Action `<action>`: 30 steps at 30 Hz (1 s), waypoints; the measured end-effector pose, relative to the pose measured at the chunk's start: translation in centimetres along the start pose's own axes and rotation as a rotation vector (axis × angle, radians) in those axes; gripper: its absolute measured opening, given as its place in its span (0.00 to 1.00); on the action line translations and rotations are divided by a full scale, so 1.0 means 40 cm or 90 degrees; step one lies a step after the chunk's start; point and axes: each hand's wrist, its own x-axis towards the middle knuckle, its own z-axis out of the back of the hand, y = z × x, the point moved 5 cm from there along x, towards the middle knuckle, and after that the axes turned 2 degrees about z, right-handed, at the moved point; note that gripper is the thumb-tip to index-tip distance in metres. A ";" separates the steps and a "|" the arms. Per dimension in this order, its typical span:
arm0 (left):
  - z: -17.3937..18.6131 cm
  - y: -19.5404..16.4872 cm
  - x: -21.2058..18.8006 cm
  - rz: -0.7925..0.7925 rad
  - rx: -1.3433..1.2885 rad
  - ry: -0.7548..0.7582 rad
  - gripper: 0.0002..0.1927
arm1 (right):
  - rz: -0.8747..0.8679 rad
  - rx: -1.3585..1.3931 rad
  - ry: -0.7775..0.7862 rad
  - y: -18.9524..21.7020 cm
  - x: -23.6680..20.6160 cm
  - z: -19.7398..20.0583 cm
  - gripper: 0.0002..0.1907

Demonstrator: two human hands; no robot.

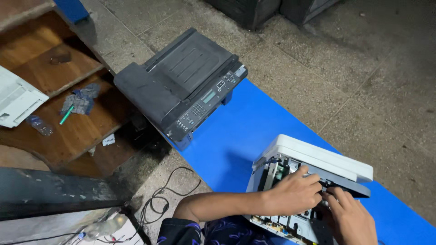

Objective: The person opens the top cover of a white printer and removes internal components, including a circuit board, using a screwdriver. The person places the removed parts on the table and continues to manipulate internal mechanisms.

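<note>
A white printer [318,159] with its side casing off lies on a blue mat [236,131] at the lower right, its inner frame and boards exposed. My left hand [295,193] reaches across it, fingers curled on a dark part at the printer's front. My right hand [349,218] comes up from the bottom edge and its fingers press the same dark part, touching the left hand's fingertips. What sits under the fingers is hidden.
A black multifunction printer [181,81] sits at the mat's far end. Wooden shelves [68,90] at left hold a crumpled cloth [81,100], a green pen and a white panel [16,100]. Black cables [163,195] lie on the concrete floor beside my arm.
</note>
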 end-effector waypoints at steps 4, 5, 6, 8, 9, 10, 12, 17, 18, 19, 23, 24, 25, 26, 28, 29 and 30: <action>-0.021 0.014 -0.001 0.019 -0.028 0.027 0.05 | 0.006 -0.033 0.034 -0.047 0.011 -0.050 0.23; -0.026 0.014 0.000 0.029 -0.040 0.029 0.06 | 0.020 -0.041 0.038 -0.054 0.010 -0.058 0.23; -0.032 0.018 0.003 0.036 -0.049 0.031 0.07 | 0.034 -0.049 0.039 -0.059 0.012 -0.064 0.24; -0.046 0.034 0.010 0.055 -0.048 0.056 0.06 | 0.039 -0.061 0.023 -0.061 0.024 -0.068 0.24; -0.053 0.037 0.012 0.067 -0.055 0.070 0.06 | 0.029 -0.064 0.021 -0.058 0.022 -0.065 0.24; -0.056 0.039 0.013 0.068 -0.073 0.062 0.05 | 0.018 -0.067 0.021 -0.053 0.016 -0.058 0.24; -0.062 0.049 0.014 0.065 -0.106 0.050 0.06 | -0.002 -0.052 -0.002 -0.033 0.015 -0.036 0.25; -0.103 0.060 0.027 0.041 -0.098 0.098 0.06 | -0.005 0.198 -0.081 0.004 -0.016 0.048 0.21; -0.104 0.062 0.030 0.039 -0.117 0.083 0.06 | 0.013 0.257 -0.131 0.004 -0.023 0.069 0.16; -0.104 0.062 0.031 0.037 -0.141 0.071 0.07 | -0.013 0.310 -0.102 -0.005 -0.025 0.070 0.15; -0.087 0.070 0.029 0.067 -0.236 0.080 0.09 | -0.051 0.430 -0.083 -0.028 -0.025 0.069 0.14; -0.077 0.071 0.032 0.073 -0.231 0.072 0.08 | -0.072 0.434 -0.085 -0.032 -0.024 0.065 0.14; -0.068 0.072 0.039 0.069 -0.244 0.068 0.09 | -0.087 0.438 -0.090 -0.038 -0.020 0.064 0.15; -0.060 0.074 0.049 0.069 -0.254 0.062 0.10 | -0.088 0.437 -0.135 -0.043 -0.018 0.073 0.17; -0.040 0.073 0.070 0.046 -0.241 0.029 0.11 | -0.088 0.431 -0.214 -0.048 -0.022 0.091 0.21; -0.030 0.070 0.083 0.020 -0.217 -0.001 0.11 | -0.103 0.425 -0.237 -0.053 -0.027 0.099 0.21; -0.020 0.068 0.091 0.000 -0.195 -0.032 0.11 | -0.118 0.419 -0.254 -0.056 -0.035 0.107 0.21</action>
